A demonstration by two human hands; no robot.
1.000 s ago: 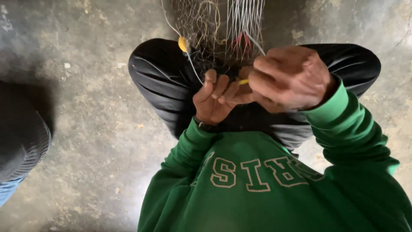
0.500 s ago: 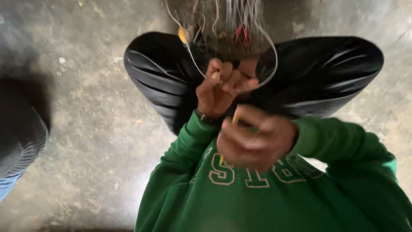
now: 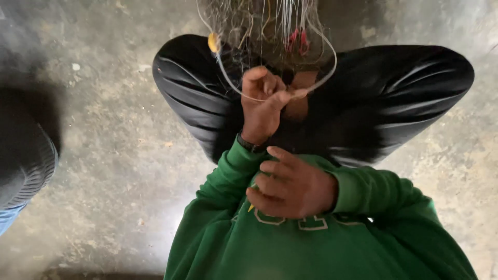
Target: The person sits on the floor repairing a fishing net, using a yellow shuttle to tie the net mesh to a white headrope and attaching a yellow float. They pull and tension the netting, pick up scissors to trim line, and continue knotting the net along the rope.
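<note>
1. Up ahead of your chest, your left hand (image 3: 262,106) is pinched shut on a pale cord (image 3: 311,87), thumb against fingers (image 3: 282,97), so the loop stays taut and the mesh can't slip.
2. From that pinch, the cord curves both ways up to the fishing net (image 3: 259,23) hanging just beyond your fingers; a small yellow float (image 3: 213,42) sits on it to the upper left.
3. Closer to your body, your right hand (image 3: 293,189) is curled tight round a thin yellow tool (image 3: 252,207), of which only the tip shows below your fingers; it lies against your green sweatshirt (image 3: 311,249), apparently drawn back to pull line through.
4. Your dark trousered knees (image 3: 394,98) spread either side of the net over the concrete floor (image 3: 114,155), bracing the work.
</note>
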